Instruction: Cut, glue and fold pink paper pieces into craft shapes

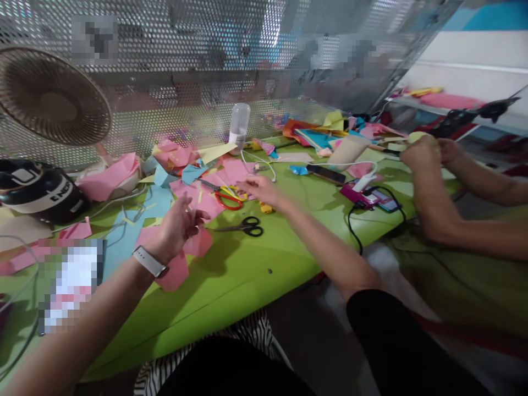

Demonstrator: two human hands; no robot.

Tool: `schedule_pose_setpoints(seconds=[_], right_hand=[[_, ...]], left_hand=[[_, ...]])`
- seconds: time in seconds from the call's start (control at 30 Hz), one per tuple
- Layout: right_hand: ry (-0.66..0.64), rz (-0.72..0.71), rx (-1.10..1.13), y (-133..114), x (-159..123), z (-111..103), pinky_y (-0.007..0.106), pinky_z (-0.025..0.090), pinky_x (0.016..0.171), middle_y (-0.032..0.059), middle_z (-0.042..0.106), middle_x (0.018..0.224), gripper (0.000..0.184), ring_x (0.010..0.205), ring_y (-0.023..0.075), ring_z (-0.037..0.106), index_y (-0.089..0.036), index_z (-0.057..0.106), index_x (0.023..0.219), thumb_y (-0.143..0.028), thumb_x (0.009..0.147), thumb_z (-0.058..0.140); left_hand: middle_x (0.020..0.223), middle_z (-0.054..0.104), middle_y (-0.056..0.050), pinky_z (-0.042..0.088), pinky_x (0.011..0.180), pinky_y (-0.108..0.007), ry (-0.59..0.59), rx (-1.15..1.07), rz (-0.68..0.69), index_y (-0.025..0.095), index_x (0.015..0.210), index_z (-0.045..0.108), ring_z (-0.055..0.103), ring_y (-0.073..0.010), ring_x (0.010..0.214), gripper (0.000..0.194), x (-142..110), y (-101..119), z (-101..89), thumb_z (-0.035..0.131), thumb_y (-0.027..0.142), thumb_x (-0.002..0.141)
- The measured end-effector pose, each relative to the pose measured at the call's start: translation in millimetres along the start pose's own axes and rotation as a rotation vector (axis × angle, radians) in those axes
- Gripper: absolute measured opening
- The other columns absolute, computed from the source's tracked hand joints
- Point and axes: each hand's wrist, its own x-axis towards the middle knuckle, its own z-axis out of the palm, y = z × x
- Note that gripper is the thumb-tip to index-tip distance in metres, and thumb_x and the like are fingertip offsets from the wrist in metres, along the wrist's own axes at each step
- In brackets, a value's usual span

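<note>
My left hand (179, 228), with a pale watch band at the wrist, is raised over pink paper (171, 272). Its fingers are apart, and I see nothing held in them. My right hand (262, 190) reaches over the table beside red-handled scissors (229, 201) and a yellow-handled tool (237, 192). Its fingers are bent and blurred, so whether they grip anything is unclear. Black-handled scissors (249, 226) lie on the green tabletop (243, 269) between my hands and me. Near my right wrist sits a small yellow object (266, 208).
A fan (55, 104) and a black rounded container (39, 192) stand at left. A clear bottle (239, 126) is at the back. Phone (325, 174), cables and a magenta device (357, 195) lie right. Another person's hands (429, 151) hold something pale yellow.
</note>
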Motion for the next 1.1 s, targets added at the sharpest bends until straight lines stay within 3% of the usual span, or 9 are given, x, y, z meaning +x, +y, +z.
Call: schedule_pose_setpoints(seconds=[0.1,0.23,0.37,0.43,0.53,0.6,0.7,0.93,1.1], right_hand=[[-0.134,-0.099,0.325,-17,-38,26,0.027,0.05,0.073,0.0035,0.069,0.089,0.042,0.081,0.0164,0.064,-0.018,0.07,0.096,-0.057,0.087,0.061],[-0.083,0.005,0.58,-29,-70,55,0.025,0.042,0.052,-0.004,0.052,0.063,0.043,0.053,0.0111,0.049,-0.02,0.065,0.089,-0.062,0.084,0.059],[0.18,-0.035,0.521,-15,-71,17,0.028,0.051,0.07,0.0014,0.063,0.078,0.044,0.07,0.0143,0.059,-0.021,0.064,0.092,-0.063,0.089,0.05],[0.235,-0.035,0.323,-3,-67,-19,0.03,0.051,0.071,0.0029,0.064,0.084,0.045,0.073,0.0157,0.059,-0.021,0.065,0.102,-0.06,0.092,0.046],[0.238,0.049,-0.364,17,-65,-57,0.031,0.047,0.073,0.0084,0.068,0.098,0.029,0.084,0.0208,0.062,-0.018,0.071,0.097,-0.043,0.088,0.059],[0.108,0.147,-0.756,30,-66,-64,0.032,0.045,0.072,0.0124,0.068,0.11,0.027,0.088,0.0243,0.064,-0.017,0.072,0.102,-0.035,0.084,0.064],[-0.091,0.223,-0.971,45,-68,-56,0.031,0.042,0.07,0.014,0.069,0.115,0.036,0.09,0.0262,0.066,-0.017,0.069,0.114,-0.03,0.081,0.067],[0.067,0.249,-0.918,58,-67,-63,0.03,0.04,0.066,0.0129,0.072,0.099,0.026,0.084,0.025,0.065,-0.014,0.066,0.1,-0.031,0.081,0.064],[0.339,0.142,-0.247,42,-83,-85,0.029,0.042,0.061,0.0061,0.068,0.081,0.028,0.07,0.0191,0.06,-0.016,0.064,0.088,-0.042,0.076,0.066]], left_hand=[[0.067,0.069,-0.004,0.038,0.045,-0.02,-0.071,0.057,-0.005,0.018,0.1,0.054,0.058,-0.0124,0.049,0.011,3,-16,24.9,0.047,0.022,0.093],[0.068,0.067,0.001,0.039,0.051,-0.021,-0.164,0.087,0.082,0.019,0.123,0.054,0.062,-0.0114,0.055,0.035,1,-43,52.9,0.054,0.012,0.088],[0.098,0.076,-0.008,0.05,0.085,-0.033,-0.213,0.04,0.016,0.023,0.143,0.043,0.072,-0.02,0.091,0.062,-7,-53,51.8,0.067,0.016,0.087],[0.109,0.075,-0.012,0.047,0.096,-0.038,-0.216,0.07,-0.028,0.02,0.148,0.04,0.07,-0.0235,0.104,0.07,-12,-49,43.0,0.072,0.018,0.085],[0.115,0.073,-0.015,0.047,0.097,-0.038,-0.185,0.083,-0.048,0.016,0.148,0.041,0.068,-0.0244,0.109,0.068,-17,-40,30.3,0.07,0.019,0.087],[0.113,0.074,-0.015,0.049,0.094,-0.036,-0.153,0.074,-0.048,0.015,0.144,0.046,0.069,-0.0232,0.106,0.058,-19,-34,25.6,0.066,0.017,0.089],[0.112,0.074,-0.015,0.051,0.089,-0.033,-0.129,0.082,-0.06,0.014,0.138,0.051,0.07,-0.0208,0.101,0.047,-20,-29,23.6,0.062,0.013,0.091],[0.116,0.072,-0.017,0.052,0.084,-0.03,-0.152,0.082,-0.065,0.012,0.13,0.057,0.069,-0.0204,0.102,0.041,-18,-26,15.6,0.063,0.01,0.089],[0.119,0.071,-0.014,0.05,0.088,-0.03,-0.216,0.124,0.0,0.013,0.113,0.068,0.067,-0.0203,0.103,0.029,-11,-22,7.7,0.07,0.013,0.084]])
